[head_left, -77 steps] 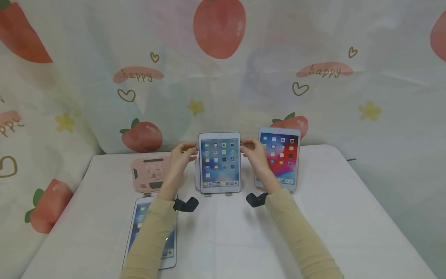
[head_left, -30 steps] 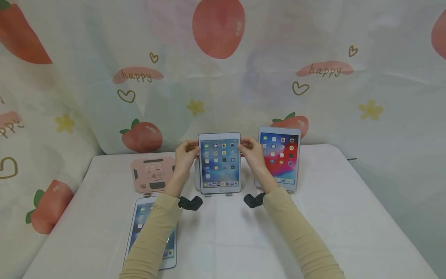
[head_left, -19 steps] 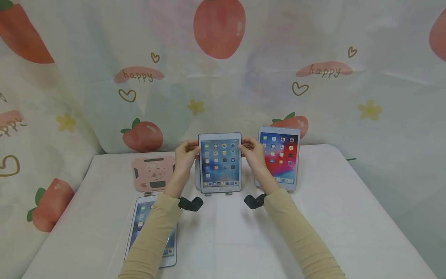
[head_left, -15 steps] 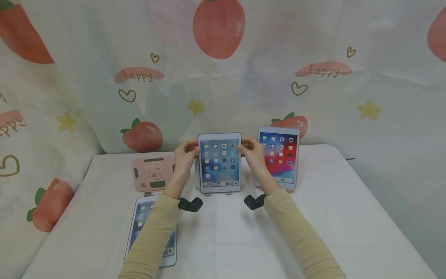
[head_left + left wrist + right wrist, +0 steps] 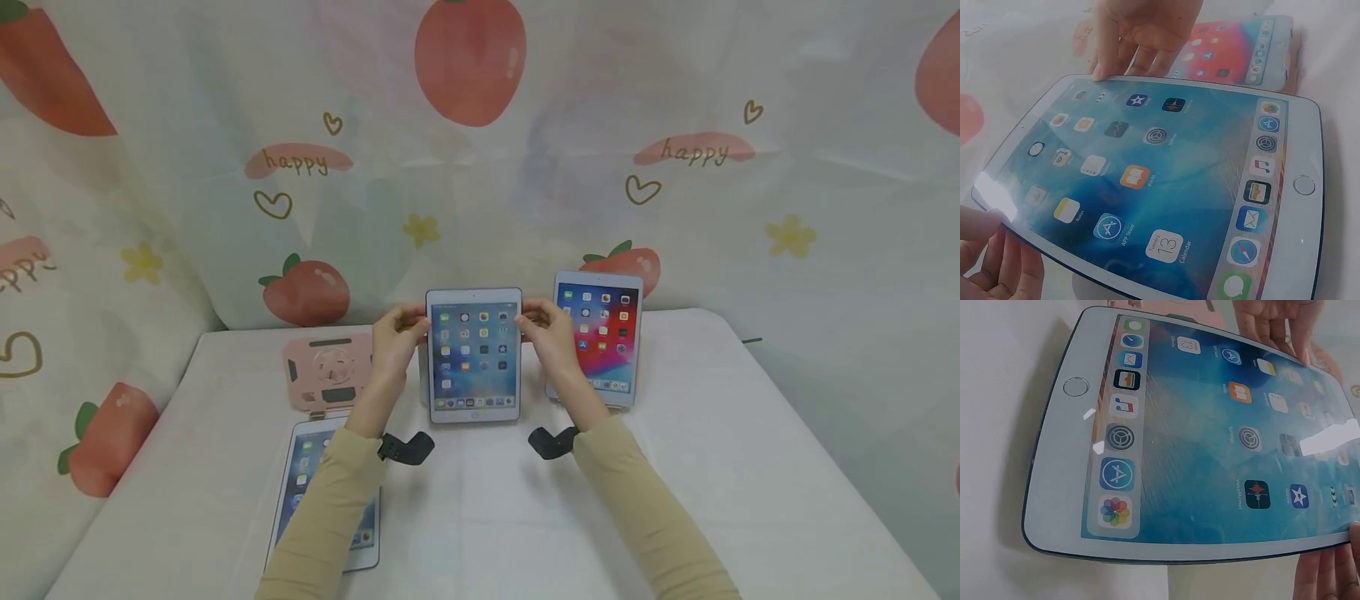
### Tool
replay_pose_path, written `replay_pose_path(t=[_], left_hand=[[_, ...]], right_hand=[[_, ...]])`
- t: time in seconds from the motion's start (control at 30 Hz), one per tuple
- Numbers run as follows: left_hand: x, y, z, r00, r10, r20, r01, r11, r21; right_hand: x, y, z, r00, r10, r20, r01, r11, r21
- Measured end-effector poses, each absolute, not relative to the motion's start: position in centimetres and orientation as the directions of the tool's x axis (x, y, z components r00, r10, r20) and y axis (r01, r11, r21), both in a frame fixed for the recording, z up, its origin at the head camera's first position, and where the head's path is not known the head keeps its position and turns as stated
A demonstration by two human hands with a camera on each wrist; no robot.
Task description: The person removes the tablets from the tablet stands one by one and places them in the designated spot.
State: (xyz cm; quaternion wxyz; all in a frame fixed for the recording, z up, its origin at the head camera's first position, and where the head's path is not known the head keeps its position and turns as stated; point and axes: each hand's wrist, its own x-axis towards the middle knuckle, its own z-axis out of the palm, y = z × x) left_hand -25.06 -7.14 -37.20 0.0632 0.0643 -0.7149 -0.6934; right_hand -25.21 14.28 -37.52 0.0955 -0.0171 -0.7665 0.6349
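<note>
A white-framed tablet with a blue screen of app icons stands nearly upright at the middle back of the table. My left hand pinches its left edge near the top, thumb on the front and fingers behind. On the opposite edge my right hand pinches it the same way. In the left wrist view the tablet spans the frame, home button toward the right. A pale stand shows as a sliver behind it; the rest is hidden. The right wrist view shows a shadow beside the tablet's lower edge.
To the right, a second tablet with a red-and-blue screen leans on a stand. A pink stand is at the left. Before it, a third tablet lies flat, partly under my left sleeve. A patterned curtain hangs behind the white table.
Both hands closed in from the sides and took hold of the middle tablet. It has since come slightly toward me, and its lower edge now covers the stand's small hooks.
</note>
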Motion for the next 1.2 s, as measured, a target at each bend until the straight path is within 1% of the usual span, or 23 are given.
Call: replay_pose_path(t=[0.57, 0.8, 1.2], left_hand=[[-23.1, -7.5, -37.9, -0.988, -0.156, -0.009, -0.018, 0.053, 0.998], [-22.1, -7.8, -38.3, -0.992, -0.127, -0.021, -0.029, 0.055, 0.998], [-20.0, -8.7, -39.4, -0.992, -0.101, -0.082, -0.089, 0.065, 0.994]], right_hand=[[-23.2, 14.7, -38.1, -0.990, 0.138, 0.023, 0.002, 0.176, -0.984], [-22.1, 14.8, -38.3, -0.989, 0.143, -0.024, 0.048, 0.167, -0.985], [-20.3, 14.9, -39.3, -0.989, 0.117, -0.093, 0.110, 0.154, -0.982]])
